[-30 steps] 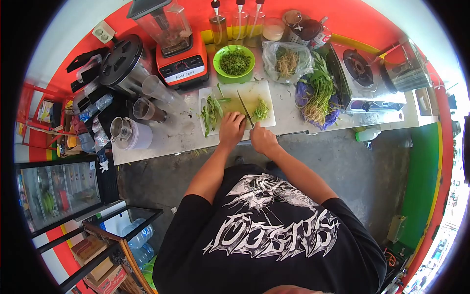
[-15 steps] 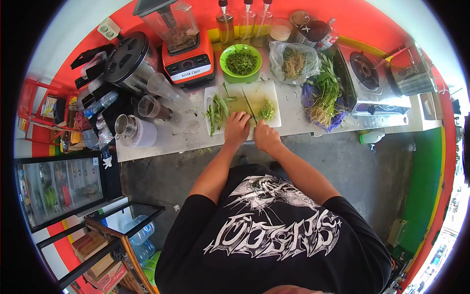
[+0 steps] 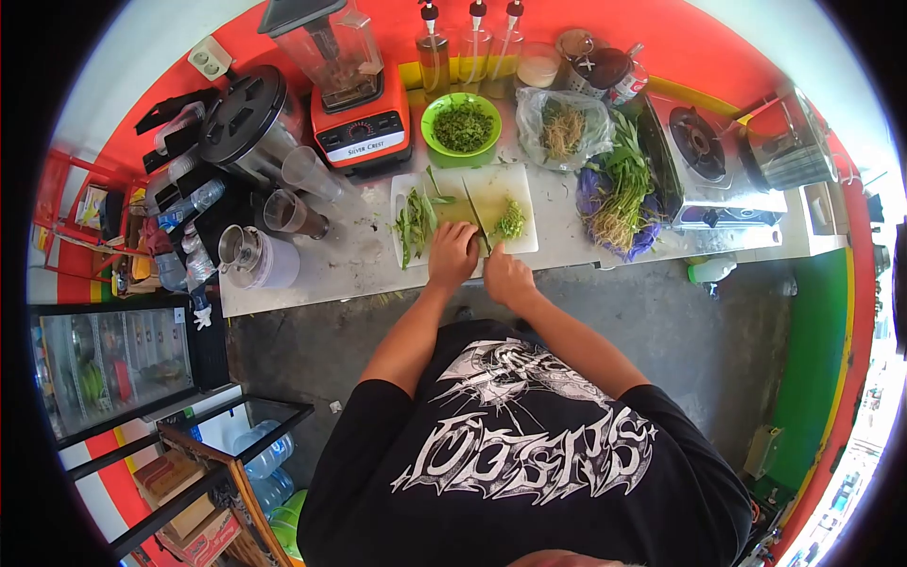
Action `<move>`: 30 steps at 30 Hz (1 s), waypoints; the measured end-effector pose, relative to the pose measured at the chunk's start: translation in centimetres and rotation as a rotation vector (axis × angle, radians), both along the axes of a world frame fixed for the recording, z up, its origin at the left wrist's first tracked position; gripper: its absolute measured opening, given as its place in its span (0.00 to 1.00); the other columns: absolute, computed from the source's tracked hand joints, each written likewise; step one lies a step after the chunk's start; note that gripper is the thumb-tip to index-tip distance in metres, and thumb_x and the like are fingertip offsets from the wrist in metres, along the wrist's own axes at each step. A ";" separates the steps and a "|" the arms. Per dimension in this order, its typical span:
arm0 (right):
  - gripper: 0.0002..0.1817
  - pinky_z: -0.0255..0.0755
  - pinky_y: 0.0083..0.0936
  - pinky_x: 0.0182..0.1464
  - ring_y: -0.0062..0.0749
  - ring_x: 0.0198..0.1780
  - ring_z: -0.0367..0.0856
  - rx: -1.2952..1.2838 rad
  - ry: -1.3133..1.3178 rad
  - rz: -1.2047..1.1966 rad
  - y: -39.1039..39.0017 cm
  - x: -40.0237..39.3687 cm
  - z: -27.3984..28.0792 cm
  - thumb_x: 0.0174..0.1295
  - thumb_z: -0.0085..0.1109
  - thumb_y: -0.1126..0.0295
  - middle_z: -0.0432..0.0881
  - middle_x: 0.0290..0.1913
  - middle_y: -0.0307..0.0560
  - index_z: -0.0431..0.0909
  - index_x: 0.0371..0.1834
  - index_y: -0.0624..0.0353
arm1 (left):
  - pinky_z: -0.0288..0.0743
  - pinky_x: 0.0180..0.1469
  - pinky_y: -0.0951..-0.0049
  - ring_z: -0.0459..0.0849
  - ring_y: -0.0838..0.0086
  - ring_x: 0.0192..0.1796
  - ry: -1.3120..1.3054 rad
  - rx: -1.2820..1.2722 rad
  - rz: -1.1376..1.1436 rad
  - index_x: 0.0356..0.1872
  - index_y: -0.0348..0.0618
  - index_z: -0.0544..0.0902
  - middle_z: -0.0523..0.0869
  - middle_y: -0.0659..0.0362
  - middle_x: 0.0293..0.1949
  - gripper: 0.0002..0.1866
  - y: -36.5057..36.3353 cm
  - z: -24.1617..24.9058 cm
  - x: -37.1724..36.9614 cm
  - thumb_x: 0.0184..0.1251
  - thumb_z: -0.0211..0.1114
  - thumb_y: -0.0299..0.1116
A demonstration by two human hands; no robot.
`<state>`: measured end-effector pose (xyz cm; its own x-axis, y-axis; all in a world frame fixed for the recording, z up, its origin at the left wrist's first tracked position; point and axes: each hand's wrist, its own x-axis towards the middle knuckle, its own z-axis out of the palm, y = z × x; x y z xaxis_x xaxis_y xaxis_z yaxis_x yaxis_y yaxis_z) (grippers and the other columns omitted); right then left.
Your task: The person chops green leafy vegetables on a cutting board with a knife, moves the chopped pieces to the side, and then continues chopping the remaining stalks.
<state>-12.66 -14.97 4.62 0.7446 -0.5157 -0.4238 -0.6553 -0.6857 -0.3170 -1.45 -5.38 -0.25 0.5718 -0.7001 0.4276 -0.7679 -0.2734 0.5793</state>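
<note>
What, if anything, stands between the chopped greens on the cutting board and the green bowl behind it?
Nothing visible does. The chopped greens lie right of the knife on the cutting board, and the board's bare far part runs up to the green bowl.

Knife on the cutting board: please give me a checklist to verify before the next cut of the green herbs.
1. Right hand grips the knife handle: ok.
2. Left hand presses the herbs beside the blade: ok.
3. Left fingertips curled away from the edge: cannot tell, too small.
4. Cutting board lies flat on the counter, fully supported: ok.
5. Chopped pile lies right of the blade, apart from the uncut leaves: ok.
6. Green bowl stands behind the board, off the cutting path: ok.
</note>
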 end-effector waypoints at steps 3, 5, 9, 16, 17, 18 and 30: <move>0.17 0.78 0.54 0.57 0.68 0.52 0.86 0.060 0.022 -0.027 0.0 0.2 -0.2 0.74 0.49 0.63 0.86 0.47 0.71 0.68 0.54 0.68 | 0.71 0.57 0.54 0.80 0.55 0.53 -0.012 -0.003 0.004 0.46 0.41 0.84 0.86 0.54 0.48 0.11 0.1 0.0 0.0 0.62 0.65 0.27; 0.17 0.77 0.56 0.58 0.69 0.53 0.85 0.025 -0.010 0.038 -1.0 0.7 0.0 0.74 0.49 0.63 0.85 0.47 0.74 0.68 0.54 0.67 | 0.72 0.57 0.54 0.80 0.54 0.53 -0.009 0.011 0.013 0.45 0.41 0.84 0.86 0.54 0.48 0.11 0.0 0.1 -0.2 0.62 0.65 0.27; 0.16 0.76 0.57 0.58 0.69 0.52 0.85 0.094 -0.034 0.015 -1.5 0.5 1.4 0.74 0.50 0.64 0.85 0.47 0.75 0.68 0.53 0.67 | 0.72 0.56 0.54 0.81 0.54 0.51 -0.006 -0.015 0.029 0.44 0.42 0.83 0.86 0.54 0.46 0.10 -0.2 0.0 -0.1 0.62 0.65 0.28; 0.16 0.77 0.56 0.57 0.69 0.53 0.85 0.071 -0.019 -0.008 -1.2 0.9 0.4 0.74 0.51 0.62 0.85 0.47 0.74 0.69 0.50 0.66 | 0.72 0.53 0.54 0.81 0.53 0.49 0.026 -0.018 0.005 0.43 0.42 0.81 0.86 0.54 0.42 0.08 -0.1 0.5 -0.2 0.63 0.65 0.27; 0.16 0.77 0.56 0.57 0.69 0.53 0.85 0.055 -0.012 0.037 -1.7 1.4 0.8 0.75 0.51 0.62 0.85 0.48 0.74 0.68 0.51 0.66 | 0.72 0.52 0.55 0.81 0.53 0.48 0.029 -0.019 0.018 0.42 0.42 0.81 0.86 0.54 0.41 0.08 -0.3 0.3 -0.2 0.63 0.65 0.27; 0.16 0.77 0.56 0.57 0.69 0.53 0.85 0.061 -0.013 0.026 -1.9 1.4 0.7 0.75 0.51 0.62 0.85 0.48 0.74 0.68 0.51 0.66 | 0.72 0.52 0.55 0.81 0.53 0.47 0.032 -0.020 0.030 0.42 0.42 0.81 0.86 0.54 0.40 0.08 -0.3 0.3 -0.2 0.63 0.65 0.27; 0.17 0.78 0.56 0.55 0.68 0.50 0.86 0.034 -0.028 0.040 -1.3 0.4 -0.1 0.76 0.49 0.61 0.86 0.45 0.73 0.66 0.52 0.66 | 0.72 0.53 0.55 0.81 0.53 0.48 0.038 -0.004 0.014 0.42 0.43 0.81 0.85 0.53 0.41 0.08 -0.3 0.6 -0.2 0.61 0.65 0.28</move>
